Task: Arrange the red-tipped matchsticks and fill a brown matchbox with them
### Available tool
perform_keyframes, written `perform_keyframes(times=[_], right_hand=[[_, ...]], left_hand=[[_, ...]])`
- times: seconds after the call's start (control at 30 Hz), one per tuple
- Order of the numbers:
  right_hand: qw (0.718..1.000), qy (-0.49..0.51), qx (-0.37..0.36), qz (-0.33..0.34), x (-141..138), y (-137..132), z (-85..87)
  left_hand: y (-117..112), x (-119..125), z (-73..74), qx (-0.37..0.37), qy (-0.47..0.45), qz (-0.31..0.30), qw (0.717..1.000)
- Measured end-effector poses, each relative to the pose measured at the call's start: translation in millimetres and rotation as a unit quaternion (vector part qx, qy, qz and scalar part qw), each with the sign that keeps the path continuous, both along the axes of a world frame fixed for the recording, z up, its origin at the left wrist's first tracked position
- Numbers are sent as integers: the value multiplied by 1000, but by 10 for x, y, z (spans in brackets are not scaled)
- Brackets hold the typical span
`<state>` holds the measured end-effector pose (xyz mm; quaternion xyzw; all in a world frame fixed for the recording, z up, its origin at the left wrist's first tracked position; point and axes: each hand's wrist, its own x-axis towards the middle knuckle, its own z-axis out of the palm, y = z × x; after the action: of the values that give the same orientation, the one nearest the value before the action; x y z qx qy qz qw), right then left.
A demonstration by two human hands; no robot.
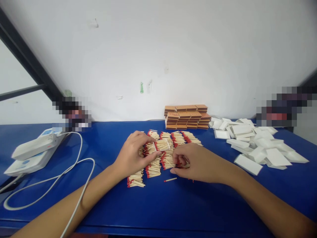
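My left hand grips a small white matchbox tray between thumb and fingers. Matches with red heads lie inside the tray, which is held above rows of loose matches on the blue table. To its right, my right hand is low over the matches with fingers curled and thumb drawn in. Red match heads show by its fingertips, but what the fingers pinch, if anything, is hidden. A single match lies in front of the rows.
Stacked brown matchboxes stand against the wall. A heap of white matchbox trays spreads over the table's right side. At left sits a white power strip, and a white cable loops across my left forearm.
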<state>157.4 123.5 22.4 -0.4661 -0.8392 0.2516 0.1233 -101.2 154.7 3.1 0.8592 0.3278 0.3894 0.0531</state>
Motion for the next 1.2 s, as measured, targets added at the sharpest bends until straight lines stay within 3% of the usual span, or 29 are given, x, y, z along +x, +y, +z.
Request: perform_keyframes(times=[0.53, 0.83, 1.2], right_hand=[[999, -12, 32, 29, 25, 60, -102], [996, -31, -36, 81, 31, -13, 51], [995, -23, -38, 90, -14, -42, -4]], left_hand=[[0, 16, 0, 8, 10, -7, 1000], [2, -5, -10, 15, 9, -11, 1000], [0, 20, 4, 13, 10, -14, 1000]])
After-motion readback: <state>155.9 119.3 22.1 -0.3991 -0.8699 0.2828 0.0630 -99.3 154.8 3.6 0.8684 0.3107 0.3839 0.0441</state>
